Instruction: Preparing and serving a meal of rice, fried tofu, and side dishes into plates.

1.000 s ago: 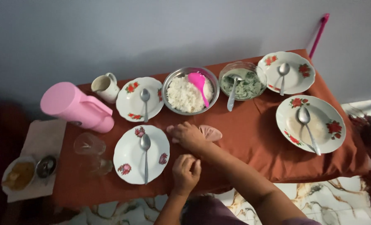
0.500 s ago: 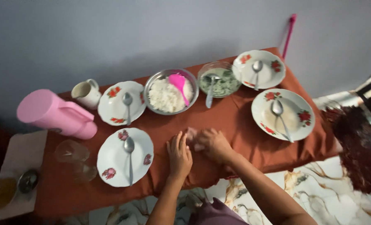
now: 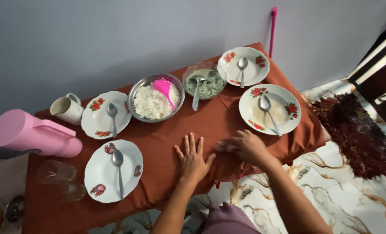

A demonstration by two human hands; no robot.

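Two bare hands press on the rust-brown tablecloth at the lower centre of the frame. The left hand lies flat, fingers spread, palm down on the cloth near the table's front edge. The right hand, just beside it to the right, also rests on the cloth with fingers loosely curved; it is a little blurred, so whether it pinches a fold or only presses cannot be told. Neither hand grasps any dish.

This cloth looks soft, thin and limp; it wrinkles under the fingers and drapes over the front edge, so I judge it light and easy to bunch. Sliding flat palms would smooth it; the hanging hem is the place to pinch it. Any tug would carry the crockery along, and that crockery looks breakable.

Its long axis runs from the lower left of the frame up to the upper right, following the table. Along that line stand a pink jug at the left, a cream mug, four floral plates with spoons, such as the near plate left of the left hand and the big plate above the right hand, a steel bowl of rice with a pink paddle, and a glass bowl of greens. Two clear glasses lie at the lower left.
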